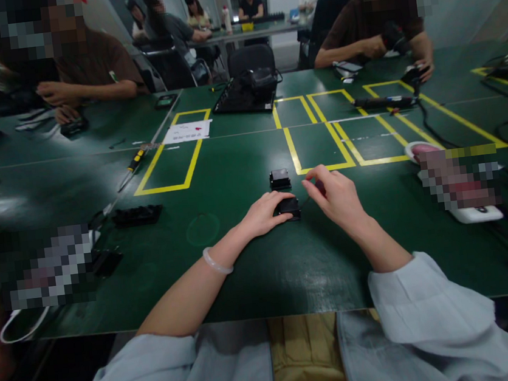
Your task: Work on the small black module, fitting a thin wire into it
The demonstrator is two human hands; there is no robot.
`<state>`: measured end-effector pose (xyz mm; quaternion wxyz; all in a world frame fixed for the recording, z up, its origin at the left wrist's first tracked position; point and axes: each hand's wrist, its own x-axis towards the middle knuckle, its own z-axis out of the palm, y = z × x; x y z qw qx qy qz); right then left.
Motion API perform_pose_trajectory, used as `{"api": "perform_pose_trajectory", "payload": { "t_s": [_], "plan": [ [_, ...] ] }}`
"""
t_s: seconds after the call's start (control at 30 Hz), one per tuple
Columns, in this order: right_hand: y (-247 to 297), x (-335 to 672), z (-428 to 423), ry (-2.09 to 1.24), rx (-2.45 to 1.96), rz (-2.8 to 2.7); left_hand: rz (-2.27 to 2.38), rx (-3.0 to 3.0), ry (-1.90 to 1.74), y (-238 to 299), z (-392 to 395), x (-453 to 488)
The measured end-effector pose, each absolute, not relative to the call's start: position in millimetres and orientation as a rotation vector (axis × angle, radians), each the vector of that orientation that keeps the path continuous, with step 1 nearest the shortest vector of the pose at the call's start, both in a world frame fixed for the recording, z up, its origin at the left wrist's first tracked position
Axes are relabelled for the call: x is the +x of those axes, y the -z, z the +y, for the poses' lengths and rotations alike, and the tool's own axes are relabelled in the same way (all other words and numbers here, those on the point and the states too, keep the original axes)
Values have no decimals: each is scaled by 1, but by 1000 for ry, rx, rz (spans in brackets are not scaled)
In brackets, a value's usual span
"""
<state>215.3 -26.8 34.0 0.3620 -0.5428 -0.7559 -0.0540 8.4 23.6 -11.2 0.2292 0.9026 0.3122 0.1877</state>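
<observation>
My left hand point(262, 215) is partly curled, thumb and fingers holding a small black rectangular block point(289, 205) on the dark green tabletop point(255, 282). A glossy-topped black block point(280, 178) sits just beyond, on the far side. To the right, my right hand point(339, 194) is closed around a small dark object point(320, 187), mostly hidden.

loose pale grey-blue sleeves point(431, 298), whitish translucent bangle point(215, 264), mustard-tan cloth point(306, 359) in the middle.

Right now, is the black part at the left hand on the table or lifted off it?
On the table, it appears: no gap shows beneath the black part in the left hand.
</observation>
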Motion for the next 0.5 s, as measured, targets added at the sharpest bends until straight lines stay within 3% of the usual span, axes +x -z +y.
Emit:
{"api": "perform_pose_trajectory", "payload": {
  "t_s": [0.5],
  "plan": [
    [-32,215,-26,177,-1375,-1953,862,2486,-512,12,23,9]
  ]
}}
